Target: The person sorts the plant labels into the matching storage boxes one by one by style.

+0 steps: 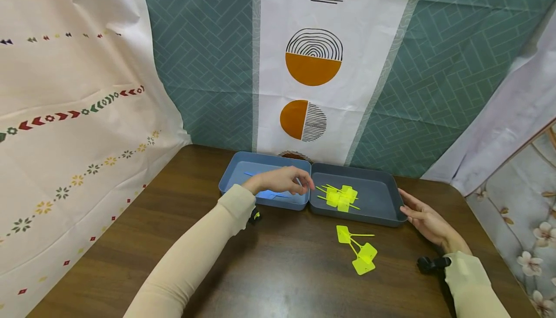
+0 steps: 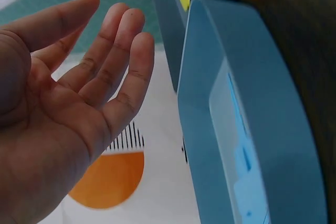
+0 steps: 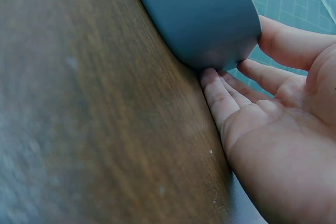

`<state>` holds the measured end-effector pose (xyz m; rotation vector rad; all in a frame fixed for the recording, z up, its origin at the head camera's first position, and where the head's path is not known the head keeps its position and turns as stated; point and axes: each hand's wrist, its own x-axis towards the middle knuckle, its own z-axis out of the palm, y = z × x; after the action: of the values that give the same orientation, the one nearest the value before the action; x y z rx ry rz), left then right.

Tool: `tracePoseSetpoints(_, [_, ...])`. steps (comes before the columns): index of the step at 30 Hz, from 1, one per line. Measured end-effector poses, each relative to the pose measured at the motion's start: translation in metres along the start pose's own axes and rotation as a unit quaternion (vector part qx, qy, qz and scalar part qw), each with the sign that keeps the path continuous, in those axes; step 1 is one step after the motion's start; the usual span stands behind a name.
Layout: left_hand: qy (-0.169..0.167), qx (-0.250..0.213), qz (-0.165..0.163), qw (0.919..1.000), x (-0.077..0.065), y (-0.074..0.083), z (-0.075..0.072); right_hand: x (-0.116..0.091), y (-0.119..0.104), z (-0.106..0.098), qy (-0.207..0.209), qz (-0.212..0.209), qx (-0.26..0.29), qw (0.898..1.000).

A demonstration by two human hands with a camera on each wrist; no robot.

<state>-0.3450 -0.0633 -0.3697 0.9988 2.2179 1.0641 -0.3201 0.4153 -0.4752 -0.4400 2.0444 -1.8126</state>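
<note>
My left hand [image 1: 286, 180] hovers over the right part of the blue tray [image 1: 265, 203], its fingers loosely bent and holding nothing. In the left wrist view the palm of the left hand [image 2: 79, 98] shows beside the tray's wall. Blue tags [image 1: 271, 195] lie in that tray, partly hidden by the hand and forearm. My right hand [image 1: 427, 219] holds the dark grey tray [image 1: 378, 197] at its near right corner. In the right wrist view, thumb and fingertips [image 3: 211, 77] touch its outer wall and lower edge. Several yellow tags [image 1: 340, 197] lie in its left half.
In front of the grey tray, a few yellow tags [image 1: 365, 255] with thin tails lie on the brown wooden table [image 1: 278, 269]. The two trays stand side by side against the patterned curtain [image 1: 208, 67] at the back. Fabric also hangs at both sides.
</note>
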Motion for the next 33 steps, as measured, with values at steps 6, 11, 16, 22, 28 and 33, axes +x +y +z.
tracePoseSetpoints(6, [-0.011,0.012,0.025,0.9996,0.005,0.011,0.024,0.0,0.0,0.0,0.001,0.003,-0.001,1.0])
tracePoseSetpoints(11, [-0.014,0.0,0.05,0.9986,0.011,0.016,0.048,0.001,0.0,0.0,0.001,0.006,-0.002,1.0])
tracePoseSetpoints(16, [-0.017,0.006,0.063,0.9978,0.019,0.018,0.072,0.001,0.001,0.0,-0.001,0.009,-0.014,1.0])
tracePoseSetpoints(22, [-0.007,0.031,0.063,0.9975,0.027,0.023,0.092,0.0,0.003,-0.001,-0.008,0.002,-0.016,1.0])
tracePoseSetpoints(28, [-0.003,0.103,0.058,0.9929,0.035,0.029,0.108,-0.001,0.002,-0.001,-0.012,-0.01,-0.012,1.0])
tracePoseSetpoints(33, [0.002,0.158,0.044,0.9865,0.042,0.032,0.12,-0.001,0.004,-0.003,-0.014,-0.009,-0.019,1.0])
